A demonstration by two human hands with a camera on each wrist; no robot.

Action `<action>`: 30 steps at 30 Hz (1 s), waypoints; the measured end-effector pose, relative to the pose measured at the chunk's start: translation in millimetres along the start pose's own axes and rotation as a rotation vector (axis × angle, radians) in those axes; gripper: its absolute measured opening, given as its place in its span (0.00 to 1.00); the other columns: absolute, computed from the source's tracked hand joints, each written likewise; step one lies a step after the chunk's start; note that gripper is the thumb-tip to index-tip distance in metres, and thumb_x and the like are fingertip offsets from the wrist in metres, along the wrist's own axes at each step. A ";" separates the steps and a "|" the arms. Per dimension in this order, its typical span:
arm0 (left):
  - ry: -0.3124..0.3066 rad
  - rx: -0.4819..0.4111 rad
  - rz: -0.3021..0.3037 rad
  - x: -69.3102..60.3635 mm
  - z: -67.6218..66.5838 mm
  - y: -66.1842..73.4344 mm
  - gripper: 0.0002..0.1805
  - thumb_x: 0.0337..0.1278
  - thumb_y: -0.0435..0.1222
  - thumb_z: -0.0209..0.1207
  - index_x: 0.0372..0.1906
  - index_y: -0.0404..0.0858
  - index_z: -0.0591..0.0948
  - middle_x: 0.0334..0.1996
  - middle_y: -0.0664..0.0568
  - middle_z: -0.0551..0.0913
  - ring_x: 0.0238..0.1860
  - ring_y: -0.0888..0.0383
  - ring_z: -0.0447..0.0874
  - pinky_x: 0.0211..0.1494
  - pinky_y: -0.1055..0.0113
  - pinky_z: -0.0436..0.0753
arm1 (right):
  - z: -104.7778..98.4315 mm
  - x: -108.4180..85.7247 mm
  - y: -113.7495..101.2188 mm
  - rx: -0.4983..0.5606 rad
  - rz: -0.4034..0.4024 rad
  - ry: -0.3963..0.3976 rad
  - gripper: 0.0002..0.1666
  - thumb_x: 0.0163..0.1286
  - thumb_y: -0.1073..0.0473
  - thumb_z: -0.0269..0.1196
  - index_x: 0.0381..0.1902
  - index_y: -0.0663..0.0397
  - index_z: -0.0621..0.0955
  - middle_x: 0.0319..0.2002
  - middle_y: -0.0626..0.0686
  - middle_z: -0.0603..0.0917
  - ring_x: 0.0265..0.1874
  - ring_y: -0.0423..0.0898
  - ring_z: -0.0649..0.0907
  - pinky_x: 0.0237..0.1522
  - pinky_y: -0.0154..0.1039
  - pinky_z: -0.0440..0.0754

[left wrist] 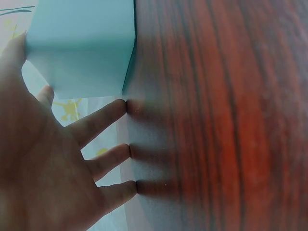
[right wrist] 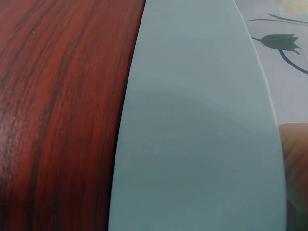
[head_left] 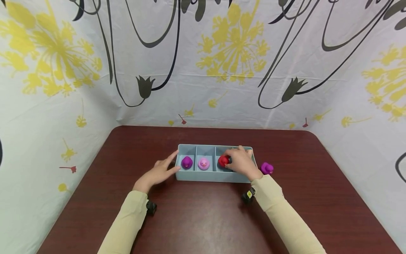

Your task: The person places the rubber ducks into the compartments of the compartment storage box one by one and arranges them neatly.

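Observation:
A pale blue divided box (head_left: 206, 176) stands on the table. In its leftmost compartment sits a purple rubber duck (head_left: 186, 162), and a pink rubber duck (head_left: 203, 163) is in the second one. My right hand (head_left: 242, 163) reaches over the box and pinches a red rubber duck (head_left: 223, 161) at the third compartment, covering the right end. At the box's left end, my left hand (head_left: 160, 173) touches the corners with extended fingers. The left wrist view shows its spread fingers (left wrist: 103, 122) beside the box wall (left wrist: 86, 57). Only part of the right hand (right wrist: 296, 163) enters the right wrist view.
Another purple rubber duck (head_left: 266, 168) lies on the dark red-brown table (head_left: 203, 218), just right of the box. Behind the table hangs a white cloth (head_left: 190, 63) with yellow and grey flower prints.

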State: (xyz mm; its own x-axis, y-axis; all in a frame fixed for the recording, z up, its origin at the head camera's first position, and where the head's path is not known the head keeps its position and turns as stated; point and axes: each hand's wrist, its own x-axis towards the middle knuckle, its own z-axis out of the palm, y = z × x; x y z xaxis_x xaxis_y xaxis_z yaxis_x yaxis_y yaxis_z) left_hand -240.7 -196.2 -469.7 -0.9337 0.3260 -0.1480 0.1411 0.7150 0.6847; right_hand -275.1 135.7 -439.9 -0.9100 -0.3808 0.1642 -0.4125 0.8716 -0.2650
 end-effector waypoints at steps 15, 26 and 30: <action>0.000 0.001 -0.028 0.9 0.8 -0.4 0.41 0.63 0.61 0.48 0.76 0.62 0.44 0.70 0.47 0.63 0.69 0.38 0.50 0.66 0.35 0.59 | 3.5 3.9 -2.8 -0.064 0.006 -0.057 0.17 0.47 0.56 0.77 0.36 0.45 0.84 0.37 0.47 0.84 0.40 0.49 0.71 0.37 0.52 0.58; -0.004 0.005 -0.024 0.6 1.0 0.6 0.40 0.65 0.60 0.48 0.75 0.63 0.43 0.70 0.48 0.64 0.70 0.39 0.50 0.67 0.36 0.57 | 0.6 3.3 -4.6 -0.101 -0.001 -0.111 0.19 0.46 0.54 0.77 0.38 0.44 0.85 0.39 0.49 0.83 0.43 0.51 0.71 0.36 0.52 0.59; 0.000 0.006 -0.021 0.7 1.0 -0.2 0.40 0.65 0.60 0.48 0.76 0.62 0.44 0.70 0.47 0.64 0.70 0.39 0.50 0.67 0.36 0.58 | -1.5 3.6 -5.0 -0.110 0.004 -0.139 0.20 0.47 0.52 0.77 0.41 0.44 0.86 0.40 0.49 0.82 0.45 0.51 0.72 0.37 0.52 0.59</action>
State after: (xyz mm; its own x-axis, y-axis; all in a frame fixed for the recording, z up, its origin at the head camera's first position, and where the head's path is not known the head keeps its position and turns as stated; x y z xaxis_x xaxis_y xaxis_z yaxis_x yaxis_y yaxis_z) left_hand -241.1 -195.5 -470.6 -0.9364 0.3111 -0.1623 0.1237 0.7254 0.6772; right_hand -276.2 130.4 -436.6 -0.9118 -0.4096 0.0279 -0.4086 0.8988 -0.1587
